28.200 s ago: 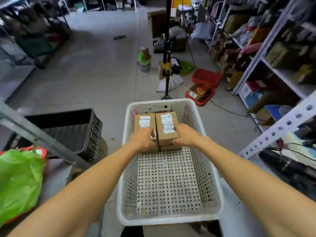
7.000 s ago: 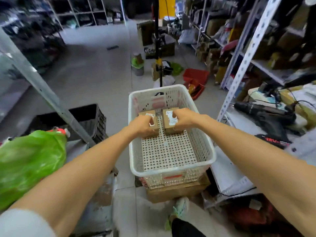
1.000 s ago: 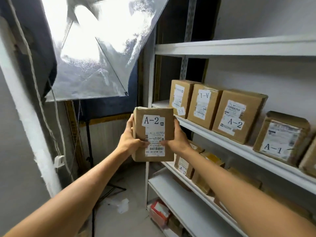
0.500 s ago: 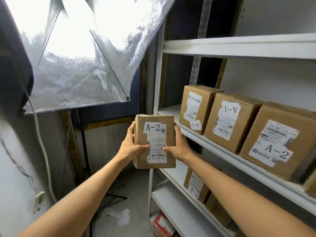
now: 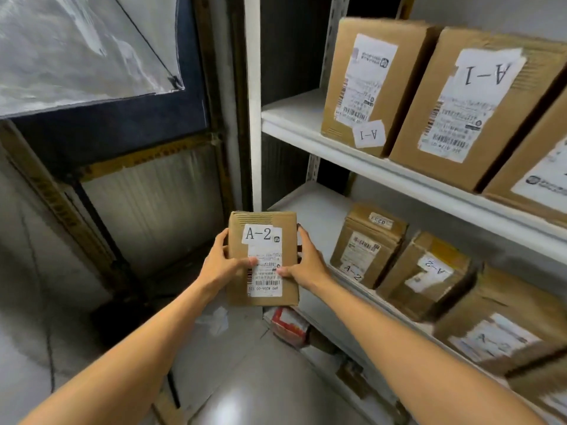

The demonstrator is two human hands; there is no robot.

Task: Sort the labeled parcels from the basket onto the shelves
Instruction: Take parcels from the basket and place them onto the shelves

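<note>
The parcel (image 5: 263, 259) now sits lower than half a second ago. It has dropped from the level of the upper shelf (image 5: 294, 118) to the level of the lower shelf (image 5: 316, 210), and the view has tipped down with it. Its label reads A-2, as do the boxes on that lower board, so it seems bound for the bare stretch just beyond the right hand (image 5: 308, 266). It is not yet set down.

The left hand (image 5: 219, 265) and the right hand grasp the parcel by its two long sides, with both thumbs on the label. It stands upright in the air, clear of the shelf.

The count:
- Two shelf boards are in view.
- Three big boxes (image 5: 469, 108) stand above and right of the hands. Two are marked A-1, and the third is cut off by the frame.
- Three smaller boxes (image 5: 366, 246) stand right of the hands. Two are marked A-2, and the third label is blurred.
- One parcel is in hand.
- One red-and-white packet (image 5: 288, 323) lies just below the hands.
</note>
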